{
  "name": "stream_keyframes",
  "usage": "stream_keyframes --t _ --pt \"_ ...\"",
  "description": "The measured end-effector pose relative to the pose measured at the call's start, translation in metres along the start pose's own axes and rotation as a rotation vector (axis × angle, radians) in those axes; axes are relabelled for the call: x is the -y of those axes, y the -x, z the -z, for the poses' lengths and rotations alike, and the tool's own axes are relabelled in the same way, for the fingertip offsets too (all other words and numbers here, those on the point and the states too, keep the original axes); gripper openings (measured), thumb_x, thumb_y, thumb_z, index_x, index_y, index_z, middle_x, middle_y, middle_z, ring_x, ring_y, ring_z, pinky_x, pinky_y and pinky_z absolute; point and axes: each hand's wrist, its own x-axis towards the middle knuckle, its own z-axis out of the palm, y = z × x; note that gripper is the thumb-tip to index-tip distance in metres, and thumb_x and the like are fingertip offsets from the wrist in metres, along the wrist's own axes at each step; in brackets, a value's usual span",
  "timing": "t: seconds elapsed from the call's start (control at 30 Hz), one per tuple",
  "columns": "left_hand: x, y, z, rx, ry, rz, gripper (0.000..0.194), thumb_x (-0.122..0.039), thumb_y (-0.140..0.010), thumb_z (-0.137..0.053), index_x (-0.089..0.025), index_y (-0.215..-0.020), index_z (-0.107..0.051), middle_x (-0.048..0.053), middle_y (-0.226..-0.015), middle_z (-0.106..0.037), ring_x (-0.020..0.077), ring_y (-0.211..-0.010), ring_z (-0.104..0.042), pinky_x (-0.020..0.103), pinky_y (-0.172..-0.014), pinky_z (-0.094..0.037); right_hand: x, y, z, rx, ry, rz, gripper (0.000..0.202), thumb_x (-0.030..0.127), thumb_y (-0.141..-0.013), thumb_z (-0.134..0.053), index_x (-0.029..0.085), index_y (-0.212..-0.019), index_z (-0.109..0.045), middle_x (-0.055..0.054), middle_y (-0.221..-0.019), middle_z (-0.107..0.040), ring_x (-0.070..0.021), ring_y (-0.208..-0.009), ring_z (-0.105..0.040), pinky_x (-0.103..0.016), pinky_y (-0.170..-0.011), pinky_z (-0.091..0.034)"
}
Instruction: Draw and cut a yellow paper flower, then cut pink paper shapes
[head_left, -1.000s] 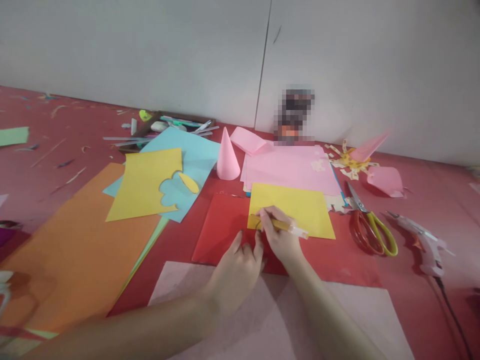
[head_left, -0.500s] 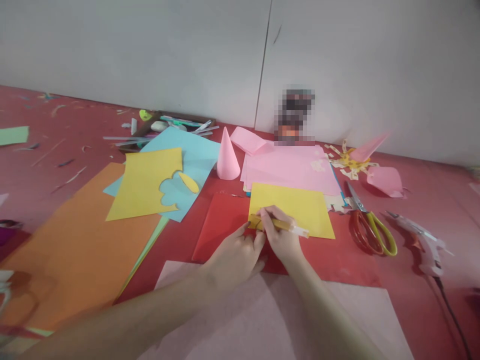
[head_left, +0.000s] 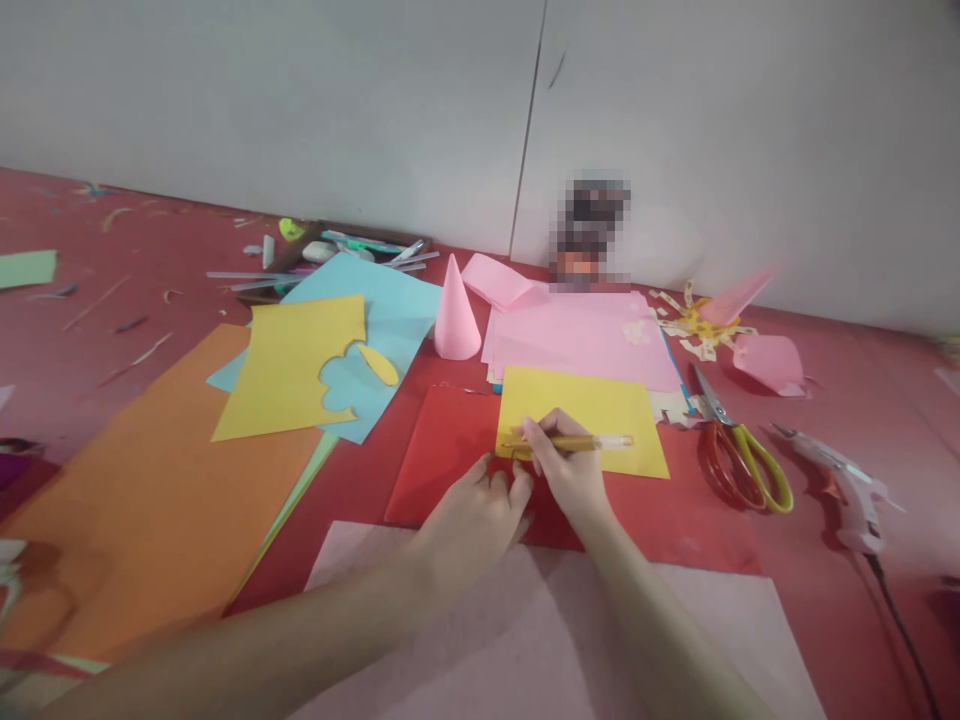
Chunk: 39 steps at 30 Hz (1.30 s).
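A yellow sheet of paper (head_left: 626,420) lies on a red folder-like sheet (head_left: 442,440). My right hand (head_left: 570,460) grips a gold pen with a clear end (head_left: 574,442), its tip over the paper's left part. At the lower left corner of that paper, my left hand (head_left: 480,505) rests with its index finger stretched out and the others partly bent. A short dark curve shows on the paper near the left fingertips; the rest of it is hidden by my hands.
Beyond the yellow paper stand a pink paper cone (head_left: 455,315) and a stack of pink sheets (head_left: 577,335). Scissors (head_left: 739,450) and a glue gun (head_left: 844,480) lie on the right. To the left are a cut yellow sheet (head_left: 292,370), blue paper (head_left: 397,300) and orange paper (head_left: 172,480).
The pen has swung flatter, its clear end moving up and to the right. My right hand has shifted slightly, while my left hand stays almost in place at the corner.
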Motion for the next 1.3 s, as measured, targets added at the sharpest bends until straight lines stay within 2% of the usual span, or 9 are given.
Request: stream_keyframes --t 0.17,0.6,0.93,1.3 --pt "-0.009 0.005 0.002 0.026 -0.074 0.04 0.039 -0.023 -0.086 -0.039 0.003 -0.114 -0.049 0.005 -0.057 -0.059 0.0187 -0.054 -0.056 0.038 -0.088 -0.043 -0.002 -0.001 -0.003 0.036 0.068 -0.029 0.035 0.037 -0.079 -0.054 0.02 -0.054 -0.037 0.007 -0.044 -0.037 -0.0074 -0.041 -0.033 -0.021 -0.042 -0.03" --pt "-0.011 0.006 0.002 0.045 -0.117 0.038 0.042 -0.025 -0.087 -0.037 0.002 -0.115 -0.05 0.004 -0.057 -0.059 0.0175 -0.053 -0.056 0.037 -0.089 -0.042 -0.006 -0.001 -0.003 0.088 0.135 -0.056 0.032 0.036 -0.079 -0.052 0.02 -0.056 -0.038 0.007 -0.046 -0.038 -0.0078 -0.043 -0.035 -0.02 -0.043 -0.031" --pt "-0.011 0.006 0.001 0.013 -0.079 0.049 0.039 -0.023 -0.087 -0.036 0.003 -0.113 -0.05 0.004 -0.055 -0.058 0.0177 -0.051 -0.054 0.037 -0.087 -0.042 -0.004 -0.002 -0.002 0.078 0.116 -0.058 0.033 0.036 -0.079 -0.052 0.02 -0.055 -0.037 0.007 -0.043 -0.038 -0.0076 -0.041 -0.035 -0.019 -0.041 -0.032" --pt "-0.01 0.006 0.004 0.036 -0.082 0.041 0.041 -0.024 -0.087 -0.036 0.004 -0.114 -0.05 0.004 -0.053 -0.056 0.0174 -0.05 -0.054 0.037 -0.087 -0.042 -0.005 -0.003 -0.003 0.071 0.143 -0.047 0.033 0.037 -0.079 -0.052 0.02 -0.055 -0.038 0.007 -0.044 -0.04 -0.0079 -0.041 -0.036 -0.02 -0.042 -0.033"
